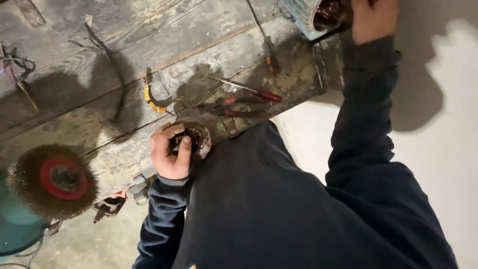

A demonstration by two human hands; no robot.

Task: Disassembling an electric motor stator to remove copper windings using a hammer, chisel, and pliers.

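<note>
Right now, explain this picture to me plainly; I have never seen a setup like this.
There is no machine: a person works with bare hands, and a camera on their head looks down. The left hand grips a round part with dark windings at the edge of a worn wooden bench. The right hand reaches to a motor housing with copper coils at the far end. On the bench lie red-handled pliers, a screwdriver and a wire brush wheel with a red hub.
</note>
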